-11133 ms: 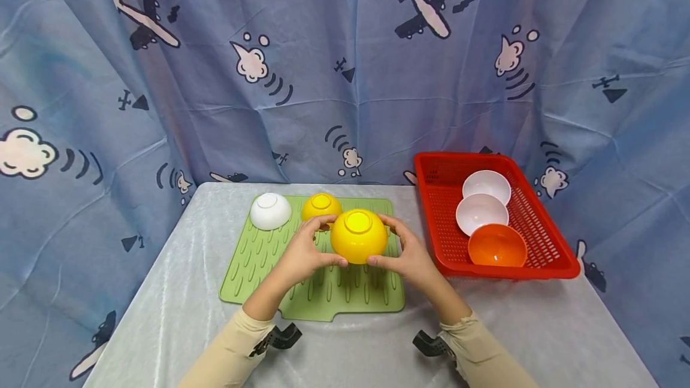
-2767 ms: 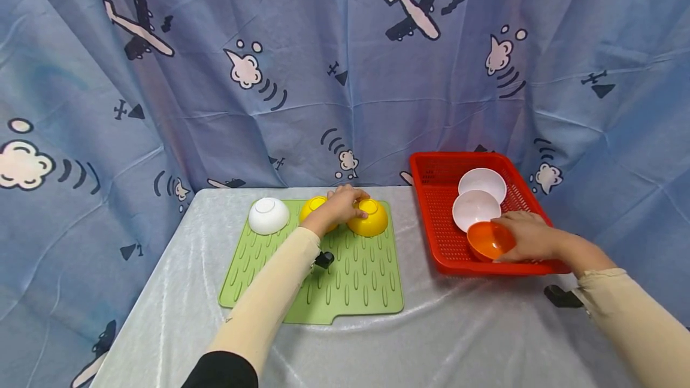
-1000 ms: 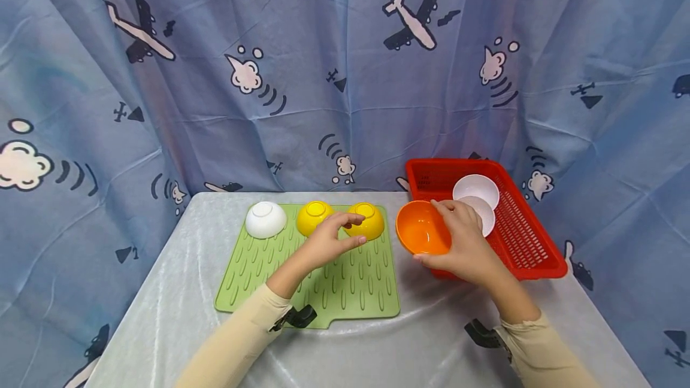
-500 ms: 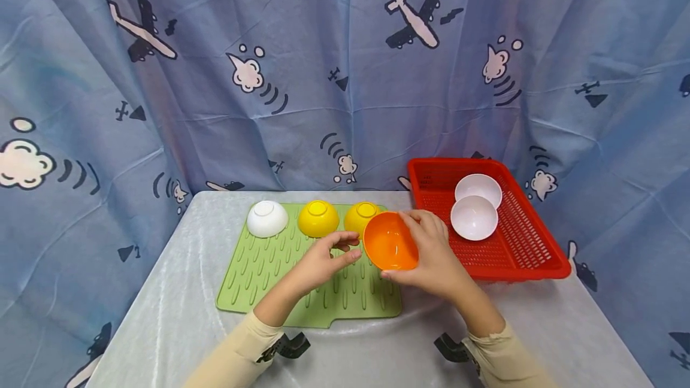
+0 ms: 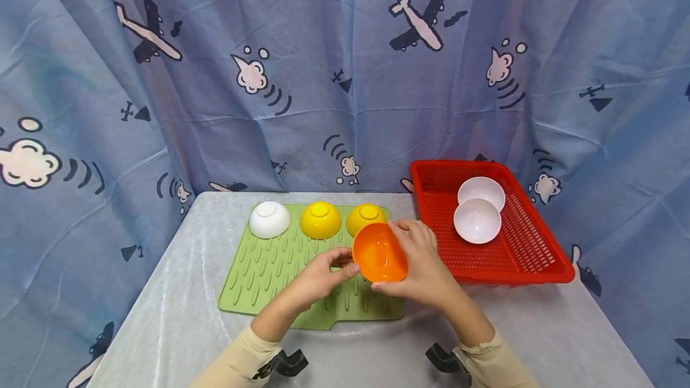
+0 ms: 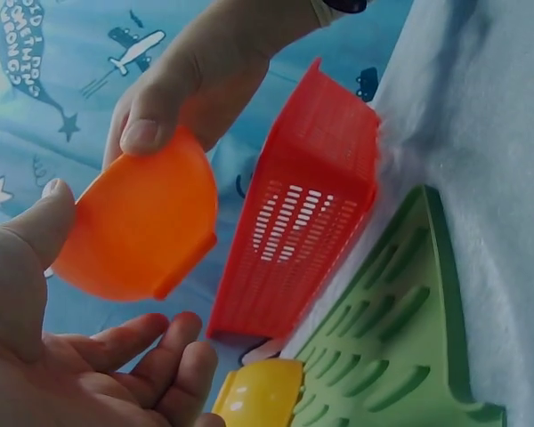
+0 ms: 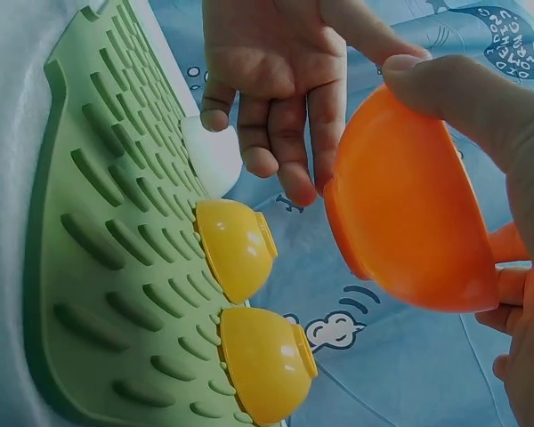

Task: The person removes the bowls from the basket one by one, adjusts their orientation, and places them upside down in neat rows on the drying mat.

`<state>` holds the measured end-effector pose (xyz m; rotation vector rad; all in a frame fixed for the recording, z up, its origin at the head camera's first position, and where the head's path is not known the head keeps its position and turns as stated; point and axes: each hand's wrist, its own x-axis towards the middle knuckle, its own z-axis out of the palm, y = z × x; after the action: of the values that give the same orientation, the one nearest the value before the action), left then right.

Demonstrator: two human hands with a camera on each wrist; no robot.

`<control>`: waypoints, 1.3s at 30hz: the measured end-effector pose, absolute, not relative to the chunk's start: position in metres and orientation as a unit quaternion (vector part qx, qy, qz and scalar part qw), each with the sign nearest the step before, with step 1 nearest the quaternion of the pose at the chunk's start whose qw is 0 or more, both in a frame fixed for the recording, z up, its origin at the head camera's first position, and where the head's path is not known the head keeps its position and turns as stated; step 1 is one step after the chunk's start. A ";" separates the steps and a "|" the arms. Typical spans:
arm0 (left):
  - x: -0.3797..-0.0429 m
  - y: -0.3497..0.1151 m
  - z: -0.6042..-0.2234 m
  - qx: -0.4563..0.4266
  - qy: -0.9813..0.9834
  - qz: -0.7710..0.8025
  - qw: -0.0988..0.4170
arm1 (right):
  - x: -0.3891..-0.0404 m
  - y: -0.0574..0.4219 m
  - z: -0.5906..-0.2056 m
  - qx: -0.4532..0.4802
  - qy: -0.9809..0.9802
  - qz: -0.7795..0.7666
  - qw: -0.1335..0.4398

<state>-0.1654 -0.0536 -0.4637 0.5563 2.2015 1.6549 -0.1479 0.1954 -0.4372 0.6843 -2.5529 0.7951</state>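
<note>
My right hand [image 5: 426,265] grips an orange bowl [image 5: 380,253] by its rim, thumb on the near side. The bowl hangs tilted above the green drying mat [image 5: 253,280], its inside towards me. My left hand [image 5: 318,280] is at the bowl's left side with fingers spread and loosely bent. In the left wrist view its thumb is at the orange bowl's [image 6: 142,222] edge; whether it touches I cannot tell. Upside down along the mat's back edge sit a white bowl [image 5: 269,220] and two yellow bowls [image 5: 320,221], the right one [image 5: 363,215] partly hidden by the orange bowl.
A red perforated basket [image 5: 530,244] stands on the table at the right. Inside it two white bowls [image 5: 477,221] overlap, openings up. A blue curtain [image 5: 302,76] printed with planes hangs behind the pale cloth-covered table [image 5: 178,292].
Earlier, both hands held a yellow bowl, which now sits on the mat. My right hand has lifted the orange bowl from the basket and carried it left over the mat, towards my left hand.
</note>
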 end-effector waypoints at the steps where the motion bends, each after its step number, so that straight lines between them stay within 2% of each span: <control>1: -0.165 -0.053 -0.464 0.194 0.769 0.585 0.170 | -0.148 0.195 -0.438 0.246 -0.906 0.284 0.192; 12: -0.163 -0.050 -0.467 0.160 0.718 0.641 0.218 | -0.151 0.190 -0.444 0.273 -0.896 0.272 0.220; 20: -0.163 -0.046 -0.454 0.174 0.720 0.642 0.199 | -0.150 0.189 -0.445 0.267 -0.889 0.281 0.245; 28: -0.161 -0.053 -0.449 0.151 0.698 0.666 0.217 | -0.148 0.184 -0.447 0.277 -0.885 0.277 0.251; 34: -0.165 -0.055 -0.444 0.133 0.669 0.704 0.195 | -0.144 0.187 -0.437 0.257 -0.887 0.323 0.206; 39: -0.164 -0.058 -0.440 0.150 0.721 0.666 0.120 | -0.140 0.195 -0.427 0.196 -0.884 0.398 0.149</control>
<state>-0.1642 -0.0576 -0.4399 0.4397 2.1069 1.9464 -0.1405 0.1948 -0.4267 0.5630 -2.5393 1.1451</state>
